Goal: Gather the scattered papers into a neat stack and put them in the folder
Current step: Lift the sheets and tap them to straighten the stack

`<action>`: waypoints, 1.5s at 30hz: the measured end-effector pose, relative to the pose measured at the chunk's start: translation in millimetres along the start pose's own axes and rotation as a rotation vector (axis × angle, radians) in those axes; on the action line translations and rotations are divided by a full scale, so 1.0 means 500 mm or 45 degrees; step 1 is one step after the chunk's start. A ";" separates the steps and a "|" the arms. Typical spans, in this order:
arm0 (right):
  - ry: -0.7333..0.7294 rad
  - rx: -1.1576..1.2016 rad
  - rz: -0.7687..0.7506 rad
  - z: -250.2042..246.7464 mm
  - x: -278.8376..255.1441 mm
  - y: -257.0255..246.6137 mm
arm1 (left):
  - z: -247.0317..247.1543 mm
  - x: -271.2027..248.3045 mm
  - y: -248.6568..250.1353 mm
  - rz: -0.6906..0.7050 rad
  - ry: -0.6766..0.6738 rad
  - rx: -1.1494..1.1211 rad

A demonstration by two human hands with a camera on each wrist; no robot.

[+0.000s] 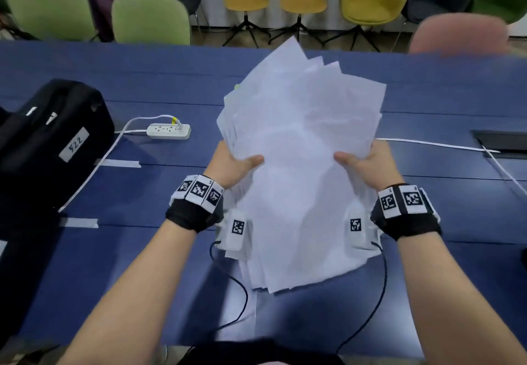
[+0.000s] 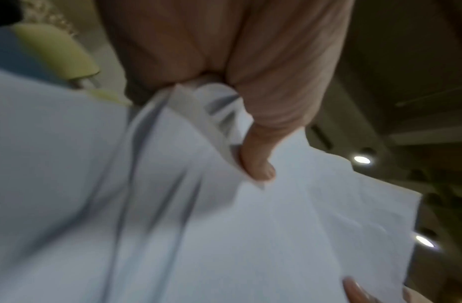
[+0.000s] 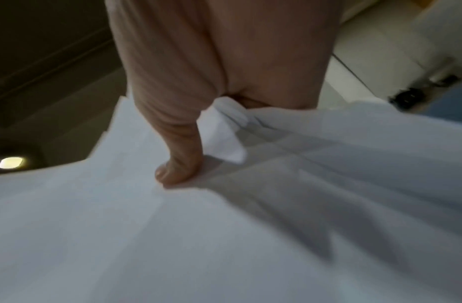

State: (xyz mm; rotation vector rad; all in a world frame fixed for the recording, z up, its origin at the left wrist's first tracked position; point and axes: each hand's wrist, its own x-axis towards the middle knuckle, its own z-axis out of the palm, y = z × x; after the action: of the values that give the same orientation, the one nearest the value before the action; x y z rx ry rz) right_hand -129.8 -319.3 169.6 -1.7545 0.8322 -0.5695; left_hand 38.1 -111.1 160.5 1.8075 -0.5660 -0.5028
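A loose, uneven bundle of white papers (image 1: 299, 165) is held up above the blue table (image 1: 142, 199), its sheets fanned out at the top and bottom. My left hand (image 1: 233, 165) grips the bundle's left edge, thumb on the front sheet. My right hand (image 1: 368, 165) grips the right edge the same way. In the left wrist view my left hand (image 2: 255, 160) has its thumb pressed on the papers (image 2: 224, 235); the right wrist view has my right hand (image 3: 177, 170) doing the same on the papers (image 3: 224, 235). A small yellow-green tip (image 1: 237, 87) peeks out behind the bundle's top left. No folder is plainly visible.
A black bag (image 1: 57, 142) with a "522" label sits at the left. A white power strip (image 1: 168, 131) and its cable lie beside it. A white cable (image 1: 427, 143) runs to a recessed table box (image 1: 502, 140) on the right. Several chairs (image 1: 151, 19) stand beyond the far edge.
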 end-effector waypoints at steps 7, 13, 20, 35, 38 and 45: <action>0.047 -0.430 0.353 0.020 -0.006 0.172 | 0.020 -0.032 -0.179 -0.641 0.404 -0.026; -0.109 -0.288 1.138 0.039 -0.124 0.354 | 0.032 -0.092 -0.345 -1.181 0.405 -0.063; -0.059 -0.352 1.012 0.067 -0.146 0.355 | 0.046 -0.150 -0.453 -1.191 0.213 -0.133; -0.125 0.069 0.951 0.058 -0.146 0.368 | -0.097 -0.031 -0.431 -1.127 -0.027 0.487; 0.017 -0.146 0.965 0.061 -0.132 0.365 | -0.071 -0.032 -0.424 -1.107 -0.085 0.607; -0.030 -0.528 1.061 0.031 -0.114 0.364 | -0.027 -0.069 -0.400 -1.059 -0.218 0.631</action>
State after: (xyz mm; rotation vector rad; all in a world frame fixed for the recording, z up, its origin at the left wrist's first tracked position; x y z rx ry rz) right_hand -202.7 -301.3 -6.5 -1.5625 1.6203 0.1949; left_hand 44.6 -27.0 -24.5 2.4717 -0.0057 -1.1613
